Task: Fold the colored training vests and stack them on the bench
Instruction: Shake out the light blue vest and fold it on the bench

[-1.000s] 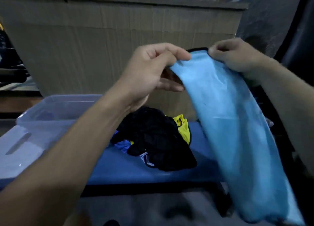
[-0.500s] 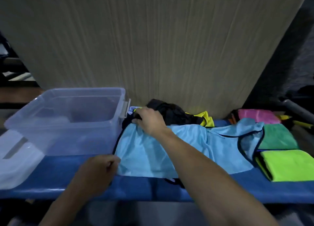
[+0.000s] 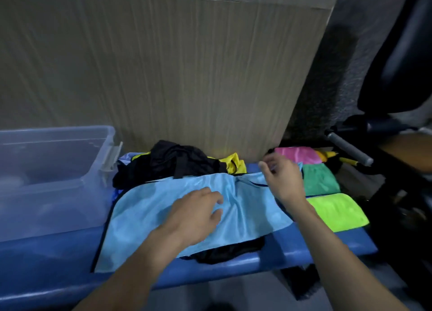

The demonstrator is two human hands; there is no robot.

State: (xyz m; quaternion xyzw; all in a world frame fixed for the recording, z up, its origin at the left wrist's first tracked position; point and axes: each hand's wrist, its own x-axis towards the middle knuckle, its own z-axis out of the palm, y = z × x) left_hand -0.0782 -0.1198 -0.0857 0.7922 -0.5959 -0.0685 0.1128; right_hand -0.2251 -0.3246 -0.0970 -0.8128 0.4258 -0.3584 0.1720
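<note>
place: looking like a sports changing or storage area
evidence: sitting on a padded blue bench [image 3: 304, 252], training vests [image 3: 187, 163], clear plastic bin [image 3: 58, 170]

no readable text, label, brand, number or sign anywhere, none on the light blue vest [image 3: 145, 208], none on the folded cloths, none on the clear plastic box [image 3: 56, 170], none on the cardboard [image 3: 187, 77]

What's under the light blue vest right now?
Under the light blue vest a black garment pokes out at its front edge, on the blue bench. The left hand rests flat on top. How far the black fabric runs beneath is covered.
</note>
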